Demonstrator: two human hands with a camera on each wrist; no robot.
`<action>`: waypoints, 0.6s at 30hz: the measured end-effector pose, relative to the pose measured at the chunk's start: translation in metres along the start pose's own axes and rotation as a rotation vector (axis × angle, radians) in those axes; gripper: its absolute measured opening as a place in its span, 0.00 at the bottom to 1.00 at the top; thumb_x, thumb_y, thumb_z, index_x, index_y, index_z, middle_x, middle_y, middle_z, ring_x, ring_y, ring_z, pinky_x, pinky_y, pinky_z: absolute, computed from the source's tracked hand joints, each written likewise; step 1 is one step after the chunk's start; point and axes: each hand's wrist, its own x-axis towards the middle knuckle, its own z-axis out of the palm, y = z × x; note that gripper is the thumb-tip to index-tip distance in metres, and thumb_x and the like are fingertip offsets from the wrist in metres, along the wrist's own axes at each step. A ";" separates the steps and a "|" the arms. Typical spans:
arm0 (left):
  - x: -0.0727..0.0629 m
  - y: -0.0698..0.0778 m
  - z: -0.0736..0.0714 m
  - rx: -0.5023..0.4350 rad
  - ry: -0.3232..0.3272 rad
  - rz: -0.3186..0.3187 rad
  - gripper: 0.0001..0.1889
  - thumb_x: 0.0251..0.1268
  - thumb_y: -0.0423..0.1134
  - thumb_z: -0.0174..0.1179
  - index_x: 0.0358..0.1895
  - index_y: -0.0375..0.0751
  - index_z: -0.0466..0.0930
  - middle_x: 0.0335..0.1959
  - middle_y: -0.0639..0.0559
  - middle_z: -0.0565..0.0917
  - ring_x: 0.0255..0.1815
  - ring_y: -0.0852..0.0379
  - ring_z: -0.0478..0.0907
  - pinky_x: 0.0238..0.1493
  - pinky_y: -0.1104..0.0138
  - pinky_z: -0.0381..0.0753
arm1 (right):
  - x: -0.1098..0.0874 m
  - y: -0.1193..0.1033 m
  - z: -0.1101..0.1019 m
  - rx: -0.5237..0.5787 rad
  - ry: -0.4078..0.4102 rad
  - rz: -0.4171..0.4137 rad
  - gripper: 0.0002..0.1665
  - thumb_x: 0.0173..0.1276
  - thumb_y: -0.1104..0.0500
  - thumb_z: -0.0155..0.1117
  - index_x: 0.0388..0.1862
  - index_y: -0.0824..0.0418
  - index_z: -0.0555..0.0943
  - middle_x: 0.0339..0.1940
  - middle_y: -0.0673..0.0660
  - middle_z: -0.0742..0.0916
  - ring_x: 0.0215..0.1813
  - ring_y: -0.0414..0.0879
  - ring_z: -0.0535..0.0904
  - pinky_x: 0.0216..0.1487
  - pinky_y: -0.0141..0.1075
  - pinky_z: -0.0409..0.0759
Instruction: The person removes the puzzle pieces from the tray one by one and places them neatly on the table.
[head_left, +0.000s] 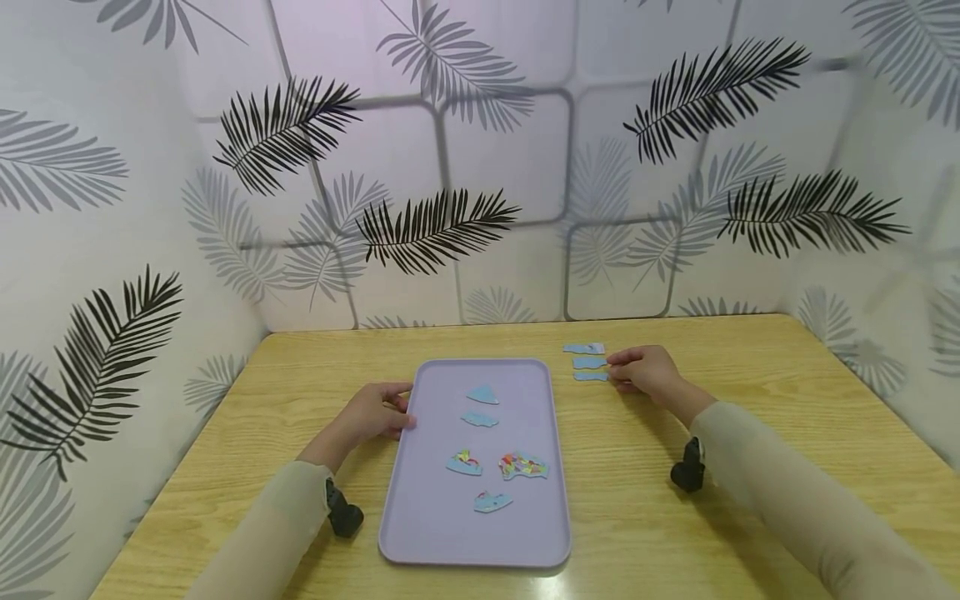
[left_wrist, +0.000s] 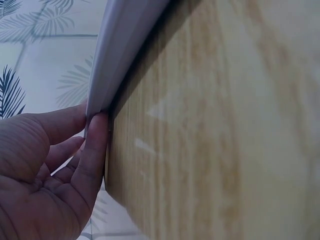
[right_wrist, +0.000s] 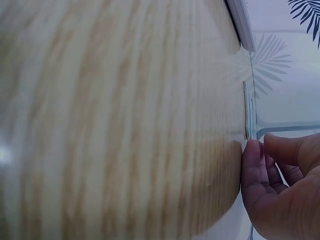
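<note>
– Near side?
– Five ragged pieces [head_left: 523, 466] in the tray [head_left: 427, 525], left rim held by the left hand's grip [head_left: 375, 412].
– Farther, right?
– Right hand's grip [head_left: 647, 370] at the right ends of three strips [head_left: 589, 363]; whether pinching, cannot tell. Advisable: steady the tray, handle strips singly by their edges.

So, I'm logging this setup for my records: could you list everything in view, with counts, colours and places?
Table: 1, yellowish wood, under everything
Tray: 1, pale purple, mid-table
Tray pieces: 5, light blue, some with multicoloured print, on the tray
Loose pieces: 3, light blue, on the table right of the tray's far end
Backdrop: 1, white with grey and black leaves, behind the table
Black wrist devices: 2, one per wrist
Sleeves: 2, beige, on both arms
Left grip: 1, bare, on the tray's left rim
Right grip: 1, bare, at the loose pieces' right ends
</note>
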 end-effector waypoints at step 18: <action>-0.001 0.000 -0.001 0.002 -0.005 0.010 0.34 0.57 0.25 0.67 0.69 0.33 0.68 0.42 0.43 0.75 0.31 0.55 0.77 0.32 0.66 0.84 | -0.016 -0.019 0.019 -0.006 -0.059 -0.043 0.22 0.68 0.67 0.63 0.59 0.76 0.75 0.57 0.68 0.79 0.40 0.40 0.77 0.45 0.38 0.82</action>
